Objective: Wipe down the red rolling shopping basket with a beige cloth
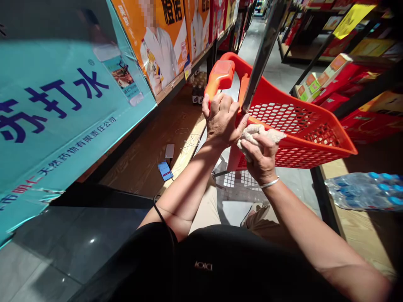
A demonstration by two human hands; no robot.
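Note:
A red plastic shopping basket (278, 94) with perforated sides is in front of me, tilted over. My left hand (222, 119) has its fingers curled over the basket's near end, just below the orange-red handle piece (224, 70). A dark metal bar (262, 50) rises from that end, close to the left fingers. In my right hand (261, 157) is a crumpled pale rag (276, 135), pressed against the basket's near rim. The rag covers part of that rim, and the undersides of the left fingers are hidden.
At left, large blue cartons (63, 121) and orange boxes (168, 50) fill a shelf. A phone (165, 171) and a white power bank (169, 150) lie on the low wooden board. Shrink-wrapped water bottles (362, 191) and red gift boxes (362, 123) are at right.

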